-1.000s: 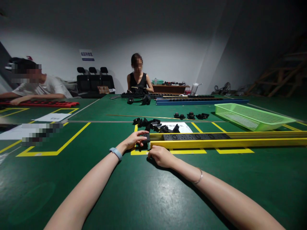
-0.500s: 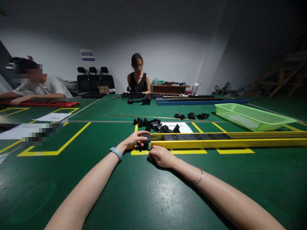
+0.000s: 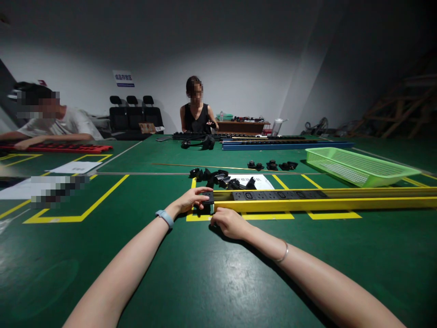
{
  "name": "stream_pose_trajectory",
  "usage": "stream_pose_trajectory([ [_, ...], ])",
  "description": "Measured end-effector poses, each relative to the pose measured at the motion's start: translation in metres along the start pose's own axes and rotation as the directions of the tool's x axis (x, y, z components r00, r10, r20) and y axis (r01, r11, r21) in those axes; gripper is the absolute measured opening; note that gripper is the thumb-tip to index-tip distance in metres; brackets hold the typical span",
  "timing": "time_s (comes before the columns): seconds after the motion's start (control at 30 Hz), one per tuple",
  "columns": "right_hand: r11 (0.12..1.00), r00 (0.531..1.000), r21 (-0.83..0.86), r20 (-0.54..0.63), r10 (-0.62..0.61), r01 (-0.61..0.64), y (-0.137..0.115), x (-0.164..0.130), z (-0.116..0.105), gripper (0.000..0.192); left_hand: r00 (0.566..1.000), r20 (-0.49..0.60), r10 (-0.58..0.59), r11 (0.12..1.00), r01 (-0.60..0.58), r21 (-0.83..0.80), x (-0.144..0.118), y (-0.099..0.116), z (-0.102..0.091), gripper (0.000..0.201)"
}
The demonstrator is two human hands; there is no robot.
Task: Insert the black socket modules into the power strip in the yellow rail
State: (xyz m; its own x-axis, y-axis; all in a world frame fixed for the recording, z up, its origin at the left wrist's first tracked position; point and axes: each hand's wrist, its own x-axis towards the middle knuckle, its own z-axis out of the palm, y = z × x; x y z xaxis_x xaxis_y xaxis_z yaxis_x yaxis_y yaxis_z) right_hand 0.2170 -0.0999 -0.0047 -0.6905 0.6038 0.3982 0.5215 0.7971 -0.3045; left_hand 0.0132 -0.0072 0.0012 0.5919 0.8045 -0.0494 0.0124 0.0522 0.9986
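Head view, the only one I've got. My left hand (image 3: 191,199) has its fingers curled over a small black end module (image 3: 207,198) sitting at the left end of the long yellow channel (image 3: 321,203), thumb and fingertips pinching it. My right hand (image 3: 229,222) rests just below that same end, fingers curled and pressed against the channel's front edge; I can't tell if they actually grip anything.

What I'd worry about: the module looks only part-seated, so if it goes in crooked it could jam in the rail, and the long channel could slide on the green table (image 3: 211,282) since just one hand steadies it.

Counts: one yellow channel with one black socket strip (image 3: 280,195) inside, one pile of loose black parts (image 3: 221,178) (too clumped to count), one green basket (image 3: 358,166), one blue rail (image 3: 287,145), two other people across the table.
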Motion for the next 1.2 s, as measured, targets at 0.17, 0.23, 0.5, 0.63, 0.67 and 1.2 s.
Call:
stream_pose_trajectory([
  [0.17, 1.0, 1.0, 0.004, -0.008, -0.011, 0.011, 0.0, -0.0003, 0.0003, 0.024, 1.0, 0.006, -0.005, 1.0, 0.005, 0.008, 0.0008, -0.0011, -0.0009, 0.053],
  [0.23, 1.0, 1.0, -0.004, -0.009, -0.011, 0.011, 0.0007, -0.0006, 0.0009, 0.024, 1.0, 0.006, -0.009, 1.0, 0.009, 0.008, 0.0011, -0.0013, -0.0008, 0.053],
  [0.5, 1.0, 1.0, -0.016, 0.003, -0.008, 0.008, 0.0021, -0.0009, 0.0015, 0.025, 1.0, 0.002, 0.002, 1.0, -0.002, 0.009, 0.0002, -0.0002, 0.0009, 0.055],
  [0.63, 1.0, 1.0, -0.009, 0.001, -0.011, 0.011, 0.0022, -0.0008, 0.0016, 0.026, 1.0, 0.008, 0.007, 1.0, -0.006, -0.025, 0.0, -0.0007, 0.0001, 0.054],
  [0.67, 1.0, 1.0, -0.009, 0.001, -0.013, 0.013, 0.0022, -0.0009, 0.0016, 0.026, 1.0, 0.009, 0.007, 0.999, -0.007, -0.039, 0.0002, -0.0011, -0.0002, 0.054],
  [1.2, 1.0, 1.0, -0.006, 0.007, -0.006, 0.006, 0.0021, -0.0011, 0.0014, 0.025, 0.998, 0.051, 0.027, 0.991, -0.02, -0.129, 0.0029, -0.0039, -0.004, 0.054],
])
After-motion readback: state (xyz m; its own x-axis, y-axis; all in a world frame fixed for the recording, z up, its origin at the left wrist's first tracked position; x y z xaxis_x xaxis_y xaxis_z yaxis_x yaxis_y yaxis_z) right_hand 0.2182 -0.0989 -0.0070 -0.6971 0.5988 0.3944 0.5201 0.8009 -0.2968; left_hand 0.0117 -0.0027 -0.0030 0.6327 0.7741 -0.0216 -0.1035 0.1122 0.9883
